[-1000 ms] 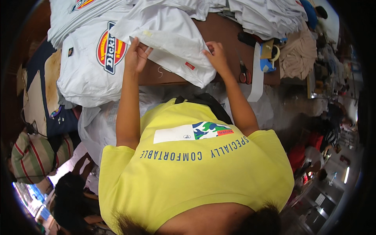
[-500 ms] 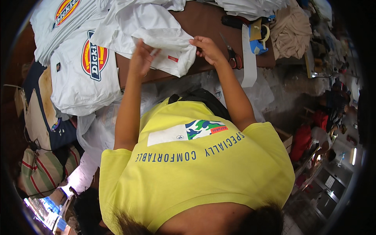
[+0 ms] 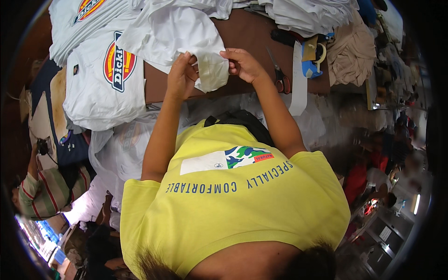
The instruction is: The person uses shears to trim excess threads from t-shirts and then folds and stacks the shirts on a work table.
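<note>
A white garment (image 3: 186,32) lies spread over the brown tabletop (image 3: 247,32), its near end lifted between my two hands. My left hand (image 3: 183,77) pinches its edge on the left, fingers curled against the cloth. With thumb and fingertips, my right hand (image 3: 245,65) grips the edge on the right. Between them a hemmed band of the cloth hangs down past the table's near edge. The garment's exact kind does not show. Left of it, a folded white T-shirt (image 3: 88,102) with a round red and yellow print lies at the table's edge.
To the right lie black and red scissors (image 3: 282,79), a white paper strip (image 3: 299,88), a tape roll (image 3: 321,52) and a beige cloth pile (image 3: 352,51). White garments (image 3: 308,14) are stacked behind. Clear plastic (image 3: 126,144) hangs below the table. A person in a striped top (image 3: 56,191) is at lower left.
My left hand has closed from a loose, spread pose onto the garment's edge. The cloth's near end has been turned, so its red label no longer shows. My right hand keeps its pinch.
</note>
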A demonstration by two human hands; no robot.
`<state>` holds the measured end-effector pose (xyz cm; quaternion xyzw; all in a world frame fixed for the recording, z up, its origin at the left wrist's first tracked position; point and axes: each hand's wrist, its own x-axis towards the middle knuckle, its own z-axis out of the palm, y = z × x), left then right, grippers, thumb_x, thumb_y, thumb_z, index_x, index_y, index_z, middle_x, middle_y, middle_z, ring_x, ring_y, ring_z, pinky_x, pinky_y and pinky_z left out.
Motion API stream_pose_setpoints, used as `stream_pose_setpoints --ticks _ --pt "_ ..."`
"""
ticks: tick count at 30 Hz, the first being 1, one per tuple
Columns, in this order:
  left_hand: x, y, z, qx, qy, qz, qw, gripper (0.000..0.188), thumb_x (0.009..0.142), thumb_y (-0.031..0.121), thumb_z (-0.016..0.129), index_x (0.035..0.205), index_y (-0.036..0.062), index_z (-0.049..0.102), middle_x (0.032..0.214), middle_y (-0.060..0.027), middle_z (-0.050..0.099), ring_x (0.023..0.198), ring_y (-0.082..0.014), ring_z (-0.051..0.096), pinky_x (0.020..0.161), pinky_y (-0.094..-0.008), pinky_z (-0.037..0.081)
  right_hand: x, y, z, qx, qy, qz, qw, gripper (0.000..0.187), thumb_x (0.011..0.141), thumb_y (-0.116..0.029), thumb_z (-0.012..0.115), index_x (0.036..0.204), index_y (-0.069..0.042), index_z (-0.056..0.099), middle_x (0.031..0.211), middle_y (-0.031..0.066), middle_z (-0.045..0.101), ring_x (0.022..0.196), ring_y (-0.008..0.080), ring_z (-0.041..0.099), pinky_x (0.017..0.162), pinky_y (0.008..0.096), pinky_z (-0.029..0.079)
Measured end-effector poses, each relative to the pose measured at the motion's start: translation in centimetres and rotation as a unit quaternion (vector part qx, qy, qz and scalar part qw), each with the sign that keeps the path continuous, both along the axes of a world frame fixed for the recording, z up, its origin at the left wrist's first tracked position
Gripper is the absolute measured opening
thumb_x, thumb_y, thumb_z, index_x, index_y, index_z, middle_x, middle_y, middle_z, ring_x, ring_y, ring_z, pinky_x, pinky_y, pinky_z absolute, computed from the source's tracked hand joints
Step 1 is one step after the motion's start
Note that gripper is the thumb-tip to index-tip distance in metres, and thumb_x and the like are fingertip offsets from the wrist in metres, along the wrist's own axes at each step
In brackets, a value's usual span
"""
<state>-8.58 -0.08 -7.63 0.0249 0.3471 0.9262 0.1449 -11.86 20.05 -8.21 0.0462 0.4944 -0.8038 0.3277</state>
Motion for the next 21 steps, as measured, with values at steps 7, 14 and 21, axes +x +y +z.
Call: stream_pose_setpoints --ticks 7,14,21 --pt "1.3 0.7 1.4 0.053 0.003 -0.005 0.999 0.05 0.094 0.024 0.043 0.136 0.0093 0.021 0.117 -0.0138 0.05 0.102 -0.0226 0.055 0.084 -0.0325 0.048 0.3 -0.4 1.8 -0.022 -0.007 -0.02 1.0 0.016 0.085 -0.021 0.059 0.075 -0.01 0.053 0.055 -0.0071 0.041 0.044 0.0017 0.037 0.04 0.0148 0.031" --pt "2.7 1.1 -0.2 -0.032 -0.055 0.02 0.998 0.055 0.087 0.013 0.056 0.133 0.0048 0.027 0.117 -0.0111 0.051 0.103 -0.0172 0.054 0.082 -0.0281 0.047 -0.7 -0.7 1.3 -0.172 -0.104 -0.034 0.979 0.017 0.085 -0.021 0.058 0.074 -0.01 0.052 0.054 -0.0038 0.047 0.044 0.0057 0.043 0.04 0.0172 0.036" --pt "4.1 0.5 -1.3 -0.22 -0.056 -0.065 0.972 0.047 0.078 0.0 0.062 0.121 -0.002 0.045 0.103 -0.0078 0.061 0.087 -0.0112 0.059 0.076 -0.0218 0.046 -2.6 -1.4 0.5 -0.219 -0.128 -0.066 0.965 0.017 0.082 -0.02 0.063 0.075 -0.01 0.051 0.058 -0.0011 0.05 0.049 0.0087 0.047 0.043 0.019 0.037"
